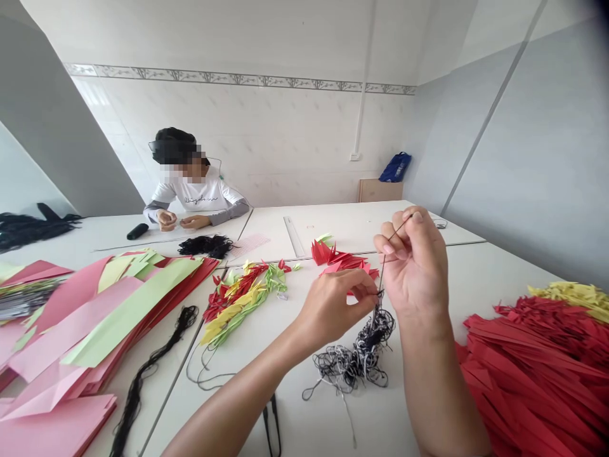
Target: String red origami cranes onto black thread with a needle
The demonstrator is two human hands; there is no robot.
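A thin black cord (382, 273) runs taut between my two hands above the table. My right hand (419, 270) is raised, fingers curled, with the cord pinched at the thumb and passing across the fingers. Lower and to the left, my left hand (335, 303) pinches the same cord between thumb and fingertips. Below it hangs a tangled bunch of black and white cords (352, 365), its lower part lying on the table. Just behind my left hand are folded red paper pieces (340, 259).
Red folded paper (533, 374) is heaped at right. Pink and green paper sheets (99, 304) cover the left, beside a black cord bundle (136, 387). Colourful folded strips (242, 298) lie centre-left. Across the table sits a person (195, 193); a ruler (294, 236) lies beyond the strips.
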